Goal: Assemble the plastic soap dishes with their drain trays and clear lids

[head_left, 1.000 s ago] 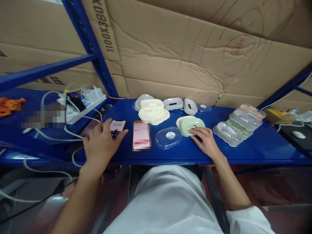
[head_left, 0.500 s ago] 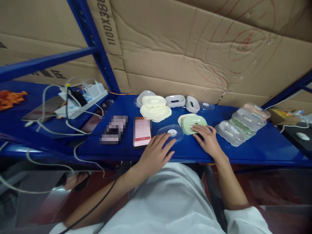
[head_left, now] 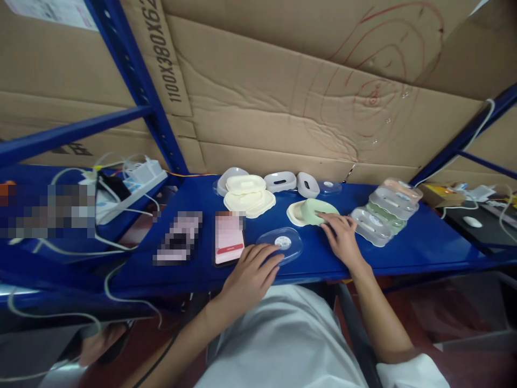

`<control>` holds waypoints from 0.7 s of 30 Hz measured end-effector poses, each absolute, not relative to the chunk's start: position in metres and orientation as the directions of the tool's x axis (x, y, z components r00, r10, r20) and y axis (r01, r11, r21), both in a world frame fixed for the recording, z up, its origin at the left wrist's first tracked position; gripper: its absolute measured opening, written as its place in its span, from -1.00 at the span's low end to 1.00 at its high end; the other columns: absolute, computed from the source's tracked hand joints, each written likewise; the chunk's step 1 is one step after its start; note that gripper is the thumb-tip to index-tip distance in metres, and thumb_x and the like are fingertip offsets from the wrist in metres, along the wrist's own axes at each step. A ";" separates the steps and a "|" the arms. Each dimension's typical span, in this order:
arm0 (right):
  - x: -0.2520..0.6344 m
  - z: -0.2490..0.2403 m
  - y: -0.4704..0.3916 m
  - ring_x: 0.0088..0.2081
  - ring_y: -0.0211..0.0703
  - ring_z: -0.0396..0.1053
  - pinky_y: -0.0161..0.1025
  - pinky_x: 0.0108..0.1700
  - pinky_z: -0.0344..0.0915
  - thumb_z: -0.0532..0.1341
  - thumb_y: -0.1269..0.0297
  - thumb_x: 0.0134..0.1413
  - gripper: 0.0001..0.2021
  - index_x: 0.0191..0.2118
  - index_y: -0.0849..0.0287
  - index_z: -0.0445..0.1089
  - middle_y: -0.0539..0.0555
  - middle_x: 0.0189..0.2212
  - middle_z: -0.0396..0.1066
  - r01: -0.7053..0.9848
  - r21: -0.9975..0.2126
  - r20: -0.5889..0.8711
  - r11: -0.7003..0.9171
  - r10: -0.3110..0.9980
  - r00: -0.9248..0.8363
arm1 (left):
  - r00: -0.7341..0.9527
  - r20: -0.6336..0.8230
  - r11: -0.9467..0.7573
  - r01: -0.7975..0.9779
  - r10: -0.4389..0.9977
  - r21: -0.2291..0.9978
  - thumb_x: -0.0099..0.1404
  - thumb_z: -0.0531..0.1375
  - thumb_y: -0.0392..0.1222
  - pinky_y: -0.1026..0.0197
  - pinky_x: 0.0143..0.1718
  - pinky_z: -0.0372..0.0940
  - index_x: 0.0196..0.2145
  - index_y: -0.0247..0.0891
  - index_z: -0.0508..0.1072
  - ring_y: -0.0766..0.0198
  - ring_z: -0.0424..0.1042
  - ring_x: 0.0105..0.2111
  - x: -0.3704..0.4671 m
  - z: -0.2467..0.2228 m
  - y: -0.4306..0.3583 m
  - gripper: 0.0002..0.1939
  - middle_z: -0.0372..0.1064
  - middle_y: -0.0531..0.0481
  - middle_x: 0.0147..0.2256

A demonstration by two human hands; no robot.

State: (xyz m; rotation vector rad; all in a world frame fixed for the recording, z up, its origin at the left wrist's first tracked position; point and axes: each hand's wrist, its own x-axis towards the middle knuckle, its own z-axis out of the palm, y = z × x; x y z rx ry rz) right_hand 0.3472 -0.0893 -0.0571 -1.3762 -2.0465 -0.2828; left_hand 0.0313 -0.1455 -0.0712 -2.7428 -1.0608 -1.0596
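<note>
On the blue table, a green soap dish (head_left: 315,211) is tilted, its near-right edge gripped between the fingers and thumb of my right hand (head_left: 339,237). Partly under it and to its left lies a flat cream-coloured piece (head_left: 295,214). My left hand (head_left: 255,269) rests palm down with fingers stretched out, the fingertips at the near edge of a clear plastic lid (head_left: 291,246). That lid carries a round white sticker. The part of the dish under my right fingers is hidden.
Behind are stacked cream dishes (head_left: 248,200) and grey dishes (head_left: 280,182). Covered soap boxes (head_left: 375,223) are piled at the right. Two phones, one with a pink screen (head_left: 229,241), lie left. A white power strip (head_left: 139,188) with loose cables is further left.
The green dish has tipped up and shifted a little right of the cream piece under my right hand. My left hand stays by the clear lid. The camera view has shifted.
</note>
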 end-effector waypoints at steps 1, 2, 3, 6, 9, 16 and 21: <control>0.347 -0.055 -0.087 0.17 0.10 0.48 0.18 0.25 0.05 0.07 0.17 0.54 -0.68 0.24 -0.04 0.43 0.12 0.16 0.57 0.888 -0.152 0.610 0.435 0.748 -0.262 | 0.531 0.600 -0.763 0.606 0.598 0.224 0.53 0.14 -0.30 -0.11 0.20 0.36 0.08 -0.20 0.52 0.03 0.46 0.15 0.032 -0.071 -0.146 -0.75 0.49 -0.16 0.15; 0.346 -0.053 -0.083 0.17 0.09 0.48 0.18 0.26 0.03 0.07 0.19 0.54 -0.68 0.24 -0.04 0.42 0.12 0.17 0.57 0.883 -0.130 0.597 0.451 0.747 -0.293 | 0.524 0.601 -0.758 0.610 0.604 0.230 0.53 0.14 -0.31 -0.13 0.23 0.34 0.08 -0.20 0.52 0.02 0.43 0.18 0.032 -0.072 -0.146 -0.75 0.47 -0.17 0.17; 0.346 -0.050 -0.080 0.18 0.08 0.47 0.18 0.27 0.01 0.06 0.21 0.55 -0.68 0.25 -0.05 0.42 0.11 0.18 0.56 0.875 -0.105 0.577 0.473 0.745 -0.334 | 0.519 0.603 -0.755 0.613 0.606 0.232 0.52 0.15 -0.32 -0.15 0.27 0.32 0.08 -0.19 0.52 0.00 0.40 0.21 0.032 -0.073 -0.146 -0.74 0.44 -0.18 0.19; 0.346 -0.045 -0.066 0.24 0.06 0.45 0.21 0.31 -0.03 0.04 0.24 0.56 -0.66 0.27 -0.05 0.40 0.13 0.20 0.55 0.844 -0.054 0.511 0.533 0.741 -0.435 | 0.520 0.599 -0.754 0.614 0.609 0.235 0.52 0.15 -0.33 -0.19 0.34 0.28 0.10 -0.20 0.50 -0.01 0.37 0.26 0.032 -0.075 -0.146 -0.73 0.40 -0.19 0.21; 0.349 -0.045 -0.056 0.30 0.08 0.40 0.23 0.33 -0.03 0.03 0.26 0.56 -0.65 0.27 -0.01 0.40 0.18 0.23 0.52 0.836 -0.058 0.461 0.545 0.757 -0.462 | 0.526 0.586 -0.752 0.615 0.616 0.238 0.53 0.13 -0.32 -0.21 0.34 0.29 0.11 -0.20 0.48 -0.01 0.39 0.24 0.032 -0.076 -0.145 -0.73 0.40 -0.19 0.21; 0.348 -0.042 -0.044 0.33 0.07 0.39 0.19 0.33 0.08 0.06 0.33 0.51 -0.59 0.34 -0.04 0.36 0.17 0.28 0.47 0.782 -0.041 0.343 0.622 0.744 -0.574 | 0.557 0.562 -0.758 0.617 0.611 0.213 0.56 0.11 -0.28 -0.27 0.43 0.18 0.04 -0.22 0.49 -0.04 0.28 0.38 0.029 -0.076 -0.144 -0.79 0.37 -0.20 0.30; 0.339 -0.025 -0.035 0.28 0.04 0.43 0.17 0.31 0.11 0.00 0.49 0.46 -0.46 0.41 -0.05 0.29 0.17 0.25 0.50 0.775 -0.035 0.309 0.630 0.745 -0.591 | 0.607 0.540 -0.782 0.600 0.583 0.171 0.57 0.09 -0.29 -0.35 0.41 0.19 0.07 -0.25 0.49 -0.10 0.28 0.39 0.026 -0.078 -0.144 -0.77 0.40 -0.17 0.30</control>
